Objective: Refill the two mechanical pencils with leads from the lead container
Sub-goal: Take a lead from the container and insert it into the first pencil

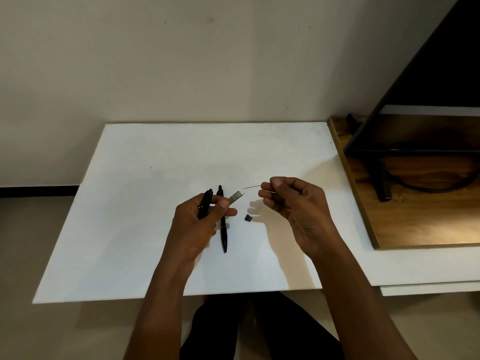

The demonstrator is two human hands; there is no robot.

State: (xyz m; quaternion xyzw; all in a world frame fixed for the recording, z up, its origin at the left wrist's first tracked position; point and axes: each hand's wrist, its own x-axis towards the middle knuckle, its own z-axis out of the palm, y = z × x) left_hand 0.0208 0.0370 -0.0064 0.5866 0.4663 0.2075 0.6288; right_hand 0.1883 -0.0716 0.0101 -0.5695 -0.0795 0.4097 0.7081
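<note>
1. The left hand [197, 219] is closed around one black mechanical pencil [205, 203], gripped in the palm with its top end pointing far, and its thumb and forefinger pinch the translucent grey lead container [235, 197], whose open mouth angles up to the right.
2. Just right of that hand, the second black mechanical pencil [222, 229] lies on the white board [130, 216], running near to far.
3. A small dark cap [248, 217] sits on the board between the two hands.
4. The right hand [293, 203] is curled loosely, thumb and forefinger pinching a thin lead [251, 187] that points left toward the container without touching it.
5. No brand, label or writing is readable on any item.
</note>
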